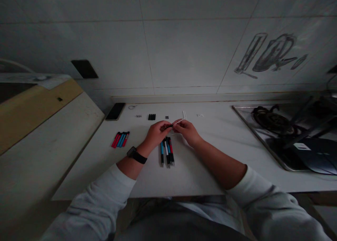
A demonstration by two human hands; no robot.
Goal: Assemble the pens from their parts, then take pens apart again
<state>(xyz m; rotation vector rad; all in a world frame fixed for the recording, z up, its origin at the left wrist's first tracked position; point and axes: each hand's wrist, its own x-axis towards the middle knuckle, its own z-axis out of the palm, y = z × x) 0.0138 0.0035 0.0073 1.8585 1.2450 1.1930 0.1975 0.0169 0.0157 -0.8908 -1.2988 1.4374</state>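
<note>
My left hand (158,131) and my right hand (187,131) meet over the middle of the white table, fingertips pinched together. A small black pen part (171,125) shows at the left fingertips. Between the right fingers is a thin white pen refill (180,121), its black-part end hidden by the fingers. Just below the hands lie several pens (166,152) with blue, white and red barrels, tips toward me. Behind the hands are thin white refills (184,114) and small dark pieces (166,117). Black pen grips (152,117) stand in a row to the left.
Red and blue pen barrels (120,139) lie at the left. Small springs (138,116), a thin ring (131,107) and a phone (115,111) are at the back left. Tiny white pieces (200,115) lie right of the refills. A metal-edged sink (259,139) holding dark items borders the right.
</note>
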